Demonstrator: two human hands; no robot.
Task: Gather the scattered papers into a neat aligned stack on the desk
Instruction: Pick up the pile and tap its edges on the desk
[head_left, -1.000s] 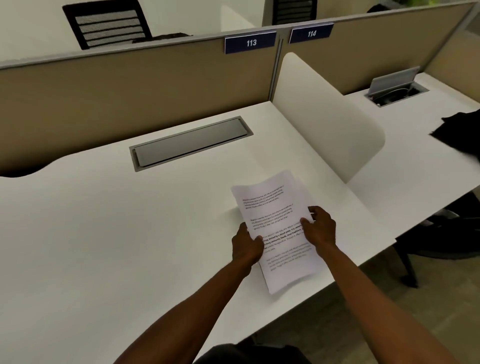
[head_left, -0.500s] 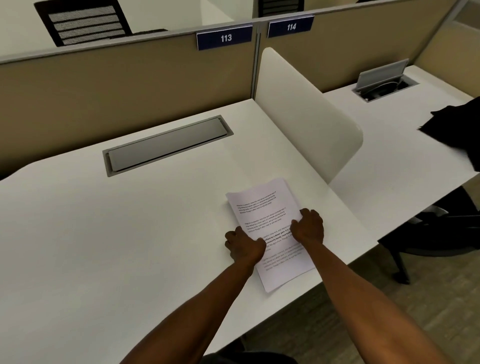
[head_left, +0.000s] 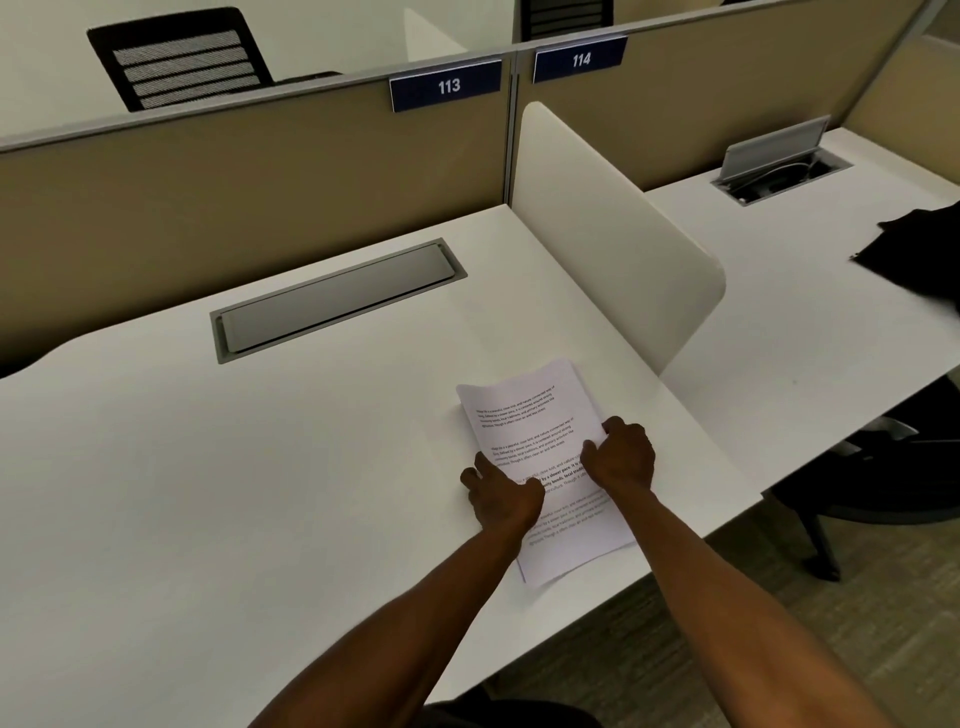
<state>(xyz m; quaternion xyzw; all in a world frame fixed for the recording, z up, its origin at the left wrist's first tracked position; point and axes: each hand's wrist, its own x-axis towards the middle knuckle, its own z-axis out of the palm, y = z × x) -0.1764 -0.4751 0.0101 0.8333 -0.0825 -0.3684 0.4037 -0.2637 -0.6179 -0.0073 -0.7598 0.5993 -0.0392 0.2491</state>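
A stack of white printed papers (head_left: 524, 410) lies flat on the white desk (head_left: 260, 467), near its right front corner, turned slightly counter-clockwise. The sheets look aligned, with only one outline showing. My left hand (head_left: 501, 496) rests on the stack's left edge, thumb on the top sheet and fingers curled at the side. My right hand (head_left: 621, 457) is curled against the right edge, knuckles up. Both hands hold the stack between them at its middle.
A closed grey cable hatch (head_left: 337, 299) sits in the desk behind the stack. A cream divider panel (head_left: 613, 244) stands to the right, with a tan partition (head_left: 260, 171) at the back. The neighbouring desk holds an open hatch (head_left: 779, 161) and a black cloth (head_left: 919, 249).
The stack, held slightly raised a second ago, has come down flat onto the desk. Both hands have closed in on its side edges and my view has shifted a little.
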